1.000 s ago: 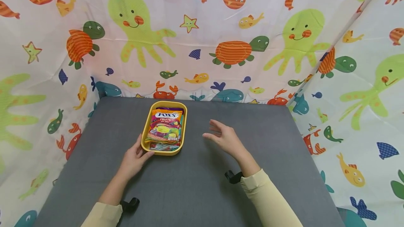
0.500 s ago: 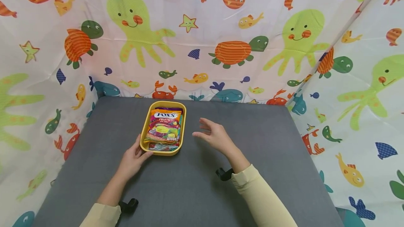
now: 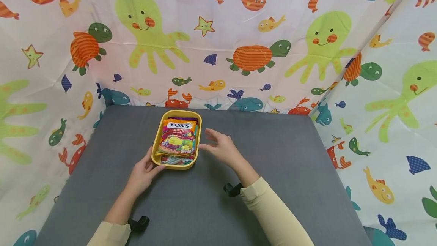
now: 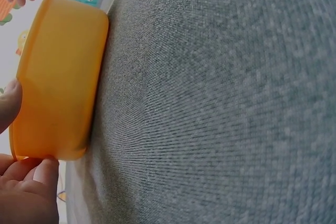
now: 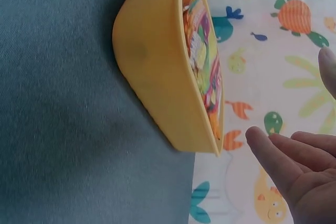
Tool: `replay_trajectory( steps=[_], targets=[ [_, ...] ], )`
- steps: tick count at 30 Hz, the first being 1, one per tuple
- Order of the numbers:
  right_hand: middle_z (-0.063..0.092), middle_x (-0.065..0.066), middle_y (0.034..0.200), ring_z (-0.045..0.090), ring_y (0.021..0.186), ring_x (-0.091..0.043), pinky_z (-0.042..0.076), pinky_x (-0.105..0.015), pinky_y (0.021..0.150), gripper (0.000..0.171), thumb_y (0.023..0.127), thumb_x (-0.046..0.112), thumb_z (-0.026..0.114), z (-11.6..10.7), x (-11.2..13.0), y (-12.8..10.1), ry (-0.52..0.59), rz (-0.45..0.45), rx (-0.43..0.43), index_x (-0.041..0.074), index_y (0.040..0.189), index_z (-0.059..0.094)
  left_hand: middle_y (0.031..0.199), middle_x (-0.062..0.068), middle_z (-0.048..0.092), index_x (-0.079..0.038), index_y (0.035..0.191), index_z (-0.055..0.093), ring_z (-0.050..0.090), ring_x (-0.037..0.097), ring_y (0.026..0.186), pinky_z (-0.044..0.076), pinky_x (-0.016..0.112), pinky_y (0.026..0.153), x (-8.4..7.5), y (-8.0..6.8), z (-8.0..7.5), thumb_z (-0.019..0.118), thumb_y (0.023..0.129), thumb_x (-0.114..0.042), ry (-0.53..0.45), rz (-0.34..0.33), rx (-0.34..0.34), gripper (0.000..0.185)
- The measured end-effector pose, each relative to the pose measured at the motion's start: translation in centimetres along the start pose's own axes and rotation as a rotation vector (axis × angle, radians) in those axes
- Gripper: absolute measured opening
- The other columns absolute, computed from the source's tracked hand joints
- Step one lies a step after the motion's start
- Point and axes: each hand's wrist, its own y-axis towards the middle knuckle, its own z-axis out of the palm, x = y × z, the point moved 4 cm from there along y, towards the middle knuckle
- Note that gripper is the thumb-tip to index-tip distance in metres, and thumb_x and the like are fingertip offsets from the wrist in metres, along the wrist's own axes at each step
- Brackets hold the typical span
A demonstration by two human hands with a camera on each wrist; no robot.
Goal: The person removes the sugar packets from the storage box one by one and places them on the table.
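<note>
A yellow rectangular tub (image 3: 179, 166) stands on the grey tabletop, left of centre. Inside it lies an orange and pink Fox's Fruits candy bag (image 3: 176, 136), on top of other packets that are mostly covered. My left hand (image 3: 141, 174) holds the tub's near left corner; in the left wrist view its thumb (image 4: 9, 103) lies at the rim and the fingers (image 4: 31, 182) press the side wall. My right hand (image 3: 223, 150) hovers just right of the tub, holding nothing. In the right wrist view its fingers are extended, apart from the tub wall (image 5: 152, 56).
Grey cloth covers the table (image 3: 290, 162). A white curtain (image 3: 218, 18) printed with sea animals closes off the back and both sides. The tub sits near the table's back edge. Each wrist wears a black strap mount (image 3: 139, 223).
My right hand has moved left, from well clear of the tub to close beside its right wall. The left hand and the tub have stayed in place.
</note>
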Motion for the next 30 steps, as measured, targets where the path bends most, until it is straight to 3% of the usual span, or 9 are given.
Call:
replay_trajectory(
  steps=[8,15,23,30],
  targets=[
    [0.05,-0.008,0.153,0.056,0.135,-0.028,0.055,-0.047,0.103,0.085,0.086,0.053,0.075,1.2,1.0,0.4,0.03,0.003,0.032,0.013,0.154,0.042,0.169,0.012,0.012,-0.009,0.163,0.009,0.026,0.028,0.152,0.037,0.034,0.112,0.0,-0.3,0.0,0.069,0.097,-0.031,-0.014,0.015,-0.011,0.091],
    [0.049,-0.011,0.154,0.054,0.136,-0.03,0.056,-0.044,0.101,0.084,0.088,0.045,0.076,2.0,0.9,1.2,0.071,-0.025,0.057,0.018,0.157,0.037,0.168,0.011,0.012,-0.01,0.163,0.011,0.027,0.027,0.151,0.038,0.033,0.111,0.0,0.0,0.3,0.07,0.096,-0.03,-0.033,0.036,-0.013,0.091],
    [0.047,-0.014,0.155,0.05,0.138,-0.035,0.054,-0.05,0.104,0.087,0.089,0.041,0.077,3.6,0.8,2.1,0.084,-0.026,0.085,0.018,0.16,0.031,0.168,0.014,0.013,-0.008,0.162,0.013,0.03,0.03,0.15,0.038,0.034,0.11,-0.6,-0.3,0.3,0.071,0.096,-0.028,-0.053,0.049,-0.019,0.091],
    [0.046,-0.011,0.156,0.05,0.139,-0.032,0.053,-0.051,0.106,0.089,0.089,0.043,0.077,4.3,1.1,2.7,0.079,-0.009,0.084,0.021,0.16,0.029,0.168,0.013,0.014,-0.008,0.162,0.013,0.031,0.03,0.149,0.039,0.034,0.11,-0.2,-0.1,0.2,0.071,0.095,-0.03,-0.054,0.049,-0.032,0.092]
  ],
)
